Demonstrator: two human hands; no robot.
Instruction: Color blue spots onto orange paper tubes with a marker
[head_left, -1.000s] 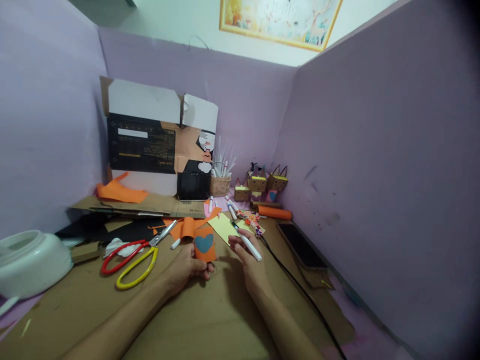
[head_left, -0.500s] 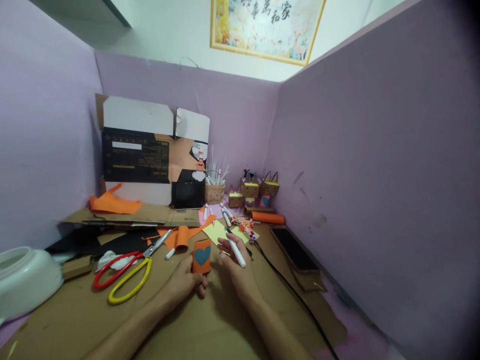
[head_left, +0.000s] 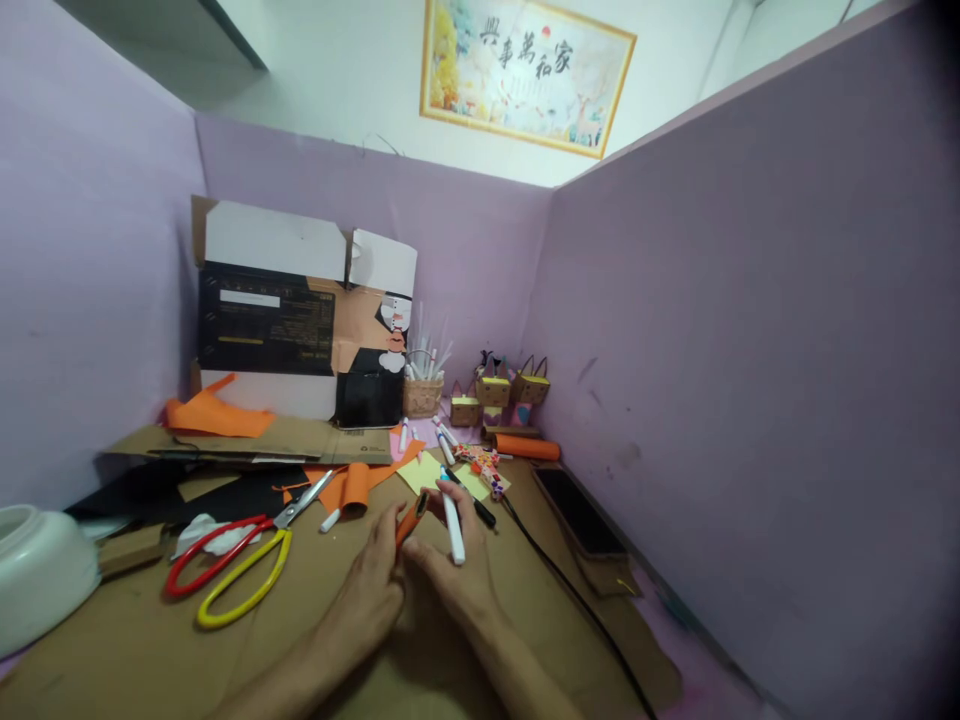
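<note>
My left hand [head_left: 377, 572] is closed around a small orange paper-covered cardboard tube [head_left: 409, 522], tilted so that its dark open end faces up and right. The blue heart seen on it earlier is now turned out of view. My right hand [head_left: 463, 545] grips a white marker [head_left: 453, 528], tip end pointing away from me, while its fingers reach to the tube's right side. Just beyond lie a black pen [head_left: 481, 513] and yellow paper [head_left: 417, 474]. To the left rest scissors [head_left: 255, 560] with one red and one yellow handle.
A white bowl-like pot [head_left: 41, 585] stands at the left edge. A phone [head_left: 581, 512] and a black cable [head_left: 577, 590] lie on the right. Behind are orange paper rolls [head_left: 526, 447], a basket of markers [head_left: 424, 398], small cardboard animal figures [head_left: 493, 391] and a flattened box [head_left: 266, 320].
The orange tube has been turned, so its heart no longer shows and its open end does. My right hand, with the marker, has come left against the tube. The view has tilted slightly upward.
</note>
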